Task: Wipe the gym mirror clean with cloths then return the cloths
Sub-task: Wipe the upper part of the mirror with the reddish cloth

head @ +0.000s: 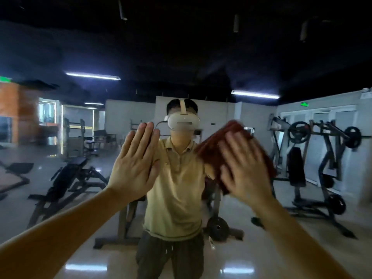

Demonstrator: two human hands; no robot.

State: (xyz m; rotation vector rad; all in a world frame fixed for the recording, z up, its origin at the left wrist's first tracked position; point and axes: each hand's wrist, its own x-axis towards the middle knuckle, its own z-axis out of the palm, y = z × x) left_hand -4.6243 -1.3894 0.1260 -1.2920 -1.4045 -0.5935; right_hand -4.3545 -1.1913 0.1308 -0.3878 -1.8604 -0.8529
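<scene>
Head view: right hand [241, 164] presses cloth [213, 158] flat against mirror [181, 57].

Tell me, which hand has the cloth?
The right hand, pressing the reddish-brown cloth flat against the mirror. The left hand is flat and empty.

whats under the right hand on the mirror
A reddish-brown cloth lies under the right hand, pressed flat against the mirror. Its edges show around the hand; its middle and the glass behind it are covered.
</scene>
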